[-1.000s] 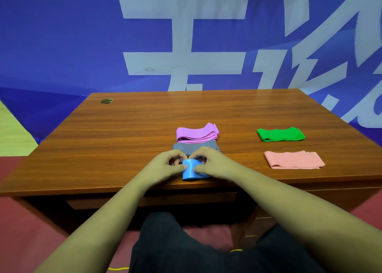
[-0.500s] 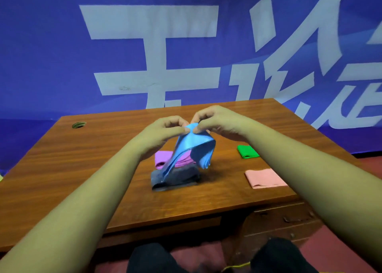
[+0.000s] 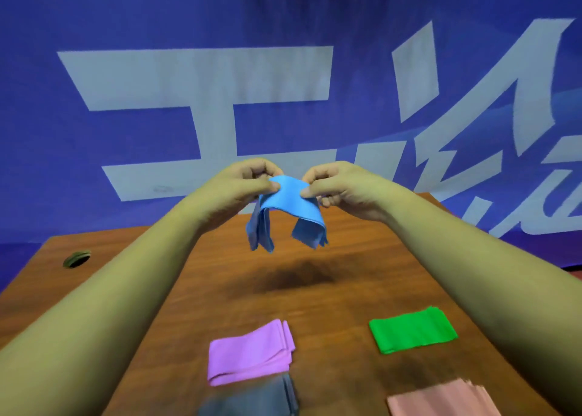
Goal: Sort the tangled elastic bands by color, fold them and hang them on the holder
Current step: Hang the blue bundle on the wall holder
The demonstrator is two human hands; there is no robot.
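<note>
Both hands hold a folded blue band (image 3: 285, 209) in the air above the far half of the wooden desk (image 3: 315, 277). My left hand (image 3: 242, 184) pinches its left top edge, my right hand (image 3: 333, 185) its right top edge. The band's two ends droop down on either side. Four folded bands lie on the desk nearer to me: purple (image 3: 250, 352), grey (image 3: 252, 400) just in front of it, green (image 3: 412, 329) and pink (image 3: 441, 400) at the right. No holder is in sight.
A round cable hole (image 3: 76, 258) sits in the desk's far left corner. Behind the desk hangs a blue banner (image 3: 283, 69) with large pale characters. The desk's right edge runs close to my right forearm.
The blue band has been lifted from the desk's near edge and carried up and away over the far half. The view has tilted, so the folded bands now sit low in the frame.
</note>
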